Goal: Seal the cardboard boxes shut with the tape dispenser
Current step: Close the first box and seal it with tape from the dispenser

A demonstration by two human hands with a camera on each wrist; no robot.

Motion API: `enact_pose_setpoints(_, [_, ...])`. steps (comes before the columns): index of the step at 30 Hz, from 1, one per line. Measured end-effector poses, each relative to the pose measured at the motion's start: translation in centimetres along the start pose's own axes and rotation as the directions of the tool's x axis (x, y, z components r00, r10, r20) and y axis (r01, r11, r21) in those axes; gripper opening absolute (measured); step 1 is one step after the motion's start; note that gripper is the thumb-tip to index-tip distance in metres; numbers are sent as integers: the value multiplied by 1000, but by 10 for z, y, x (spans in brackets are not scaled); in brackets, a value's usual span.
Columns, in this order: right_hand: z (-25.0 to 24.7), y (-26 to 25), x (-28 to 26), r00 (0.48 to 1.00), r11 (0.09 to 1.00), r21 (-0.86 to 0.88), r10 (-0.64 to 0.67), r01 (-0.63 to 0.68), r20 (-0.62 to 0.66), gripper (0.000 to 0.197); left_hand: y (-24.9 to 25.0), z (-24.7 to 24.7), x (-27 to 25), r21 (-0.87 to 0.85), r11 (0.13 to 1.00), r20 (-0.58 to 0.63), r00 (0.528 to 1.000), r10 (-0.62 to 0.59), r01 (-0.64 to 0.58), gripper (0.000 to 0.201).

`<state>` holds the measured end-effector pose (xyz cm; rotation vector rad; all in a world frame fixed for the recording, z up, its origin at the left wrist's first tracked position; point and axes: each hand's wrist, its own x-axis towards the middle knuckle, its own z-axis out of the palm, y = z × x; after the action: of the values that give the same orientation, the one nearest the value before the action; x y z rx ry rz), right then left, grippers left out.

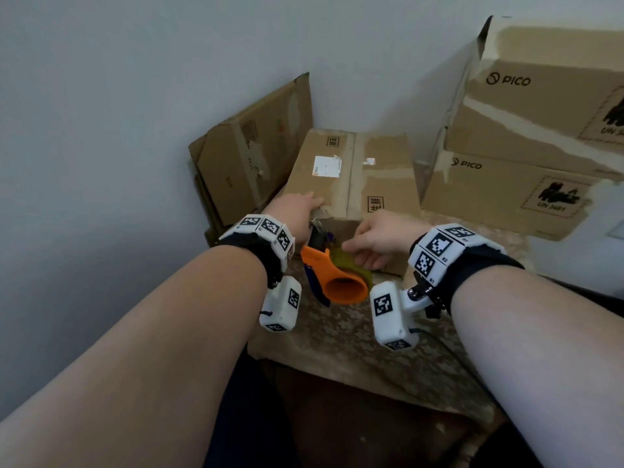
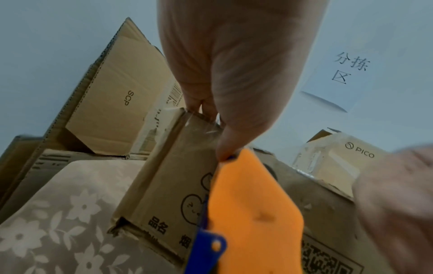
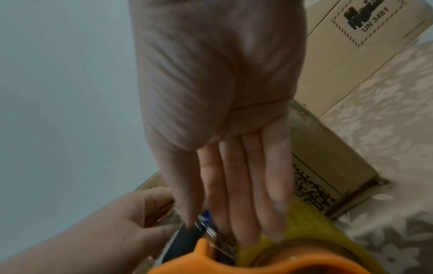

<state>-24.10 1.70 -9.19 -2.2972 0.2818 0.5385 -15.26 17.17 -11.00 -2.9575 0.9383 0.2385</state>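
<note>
A brown cardboard box (image 1: 351, 170) stands on the table, its flaps down. At its near top edge my left hand (image 1: 297, 211) lies with straight fingers on the lid, while the thumb (image 2: 225, 146) presses clear tape (image 2: 203, 126) onto the front face. Against that front face leans the orange tape dispenser (image 1: 341, 282), with a blue side plate (image 2: 206, 246) and a yellowish tape roll (image 3: 316, 231). My right hand (image 1: 368, 244) reaches in from the right. Its straight fingers (image 3: 234, 185) touch the roll and the dispenser's metal front.
Flattened cartons (image 1: 250, 146) lean on the wall at back left. Two stacked PICO boxes (image 1: 526, 130) fill the right. A floral cloth (image 1: 354, 332) covers the table, whose near edge lies just below my wrists. A paper sign (image 2: 346, 74) hangs on the wall.
</note>
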Motion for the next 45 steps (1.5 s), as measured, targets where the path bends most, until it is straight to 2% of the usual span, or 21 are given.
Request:
enact_pose_setpoints(3, [11, 8, 2, 978, 996, 7, 86, -89, 191, 23, -2, 4, -2, -38, 999, -21, 1000, 1, -2, 71])
enact_pose_setpoints(8, [37, 9, 4, 891, 958, -205, 263, -198, 369, 23, -3, 11, -6, -34, 999, -37, 999, 26, -27, 70])
enact_pose_setpoints(10, [49, 9, 6, 869, 943, -267, 297, -200, 395, 39, -3, 14, -7, -32, 999, -36, 999, 30, -31, 71])
enact_pose_setpoints(13, [57, 12, 6, 897, 907, -401, 276, -124, 346, 73, -5, 16, -8, -41, 998, -56, 998, 43, -45, 72])
enact_pose_setpoints(15, [52, 15, 4, 906, 899, -427, 256, -95, 338, 83, -6, 16, -8, -44, 998, -52, 998, 44, -46, 75])
enact_pose_setpoints(18, [33, 25, 1, 892, 925, -364, 250, -106, 377, 88, -8, 13, -5, -69, 997, -19, 999, 37, -38, 78])
enact_pose_setpoints(22, [10, 39, -7, 959, 974, -170, 187, -151, 215, 87, -4, 8, -2, -113, 994, 17, 1000, 6, -4, 75])
enact_pose_setpoints(25, [-1, 40, -7, 991, 991, -98, 102, -94, 86, 83, 2, 5, 0, -152, 988, 38, 999, -10, 16, 76])
enact_pose_setpoints(26, [-2, 38, -6, 996, 989, -127, 83, -77, 43, 74, 3, 4, 1, -159, 987, 41, 999, -15, 22, 76])
enact_pose_setpoints(28, [-2, 32, -6, 998, 955, -289, 55, -65, -44, 45, 4, 3, 2, -170, 985, 56, 998, -23, 32, 78])
enact_pose_setpoints(30, [-1, 30, -5, 995, 920, -388, 27, -61, -91, 34, 5, 3, 1, -169, 985, 72, 997, -23, 35, 79])
enact_pose_setpoints(35, [-8, 36, -1, 998, 963, -271, 2, -18, -60, 35, 2, 4, 5, -31, 999, 79, 996, -30, 32, 75])
enact_pose_setpoints(39, [-19, 39, -1, 999, 998, -57, -15, 12, -47, 38, 5, -2, 6, -7, 998, 71, 995, -67, 67, 69])
enact_pose_setpoints(42, [-30, 37, -5, 990, 993, 109, -33, 48, -137, 40, 1, -1, 4, -65, 993, 29, 994, -101, 103, 70])
enact_pose_setpoints(45, [-43, 29, -6, 960, 968, 237, -19, 88, -281, 56, -4, 0, -1, -81, 989, 16, 992, -124, 125, 72])
